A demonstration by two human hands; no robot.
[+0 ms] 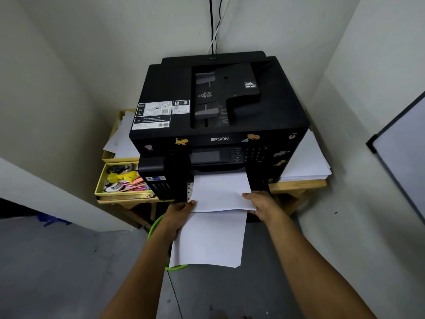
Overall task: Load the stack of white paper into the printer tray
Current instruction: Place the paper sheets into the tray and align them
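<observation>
1. Two bare forearms reach forward from the bottom of the view, one to each side of the paper, so the sheets can be steered from both edges at once.
2. Nearest of the task's things is a lower spread of white paper (pixel 208 240), which juts out toward the person below the printer's front; whether it lies in a pulled-out tray or hangs free I cannot tell, since no tray wall shows.
3. Above it, an upper stack of white paper (pixel 222 192) lies slanted, its far edge under the front slot of the black Epson printer (pixel 218 107) and its near edge at the hands.
4. Curled at the near left corner, the left hand (pixel 179 211) looks to be pinching the sheets, thumb on top.
5. At the near right corner, the right hand (pixel 261 202) has its fingers on top of the stack, and it appears to hold that edge, probably to keep the sheets square.
6. My judgement: loading is partway done, and the stack needs straightening before it goes further in.
7. Beside the printer, a yellow open drawer of small stationery (pixel 124 180) and loose white sheets (pixel 305 162) sit on the pale wooden stand (pixel 299 186).
8. A green hoop (pixel 156 226) shows below the left wrist.
</observation>
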